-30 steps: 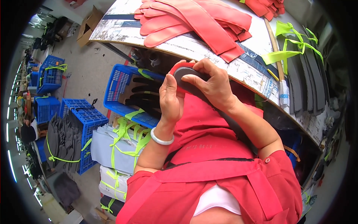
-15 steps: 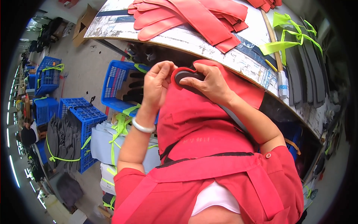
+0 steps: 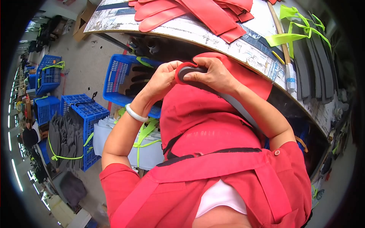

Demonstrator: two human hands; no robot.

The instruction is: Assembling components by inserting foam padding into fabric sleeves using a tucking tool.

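Note:
In front of my chest, my right hand (image 3: 215,75) grips a long strip (image 3: 183,71), red on one face and dark grey on the other, near its rounded end. My right thumb presses on the grey face, and the fingers curl behind. At the red rim of that end, my left hand (image 3: 164,78) has its fingertips closed on the edge. The strip's grey length runs down beneath my right forearm. On the table ahead lies a pile of similar red strips (image 3: 213,22) with rounded ends.
The worn white table (image 3: 182,36) crosses the top. Grey strips (image 3: 315,72) tied with lime-green bands hang over its right side, beside a wooden-handled brush (image 3: 290,76). Blue crates (image 3: 114,78) and tied grey bundles (image 3: 66,135) stand on the floor at left.
My left hand has come in to the right and now meets the strip's rounded end, its elbow swinging outward. My right hand keeps its grip, slightly higher in the picture.

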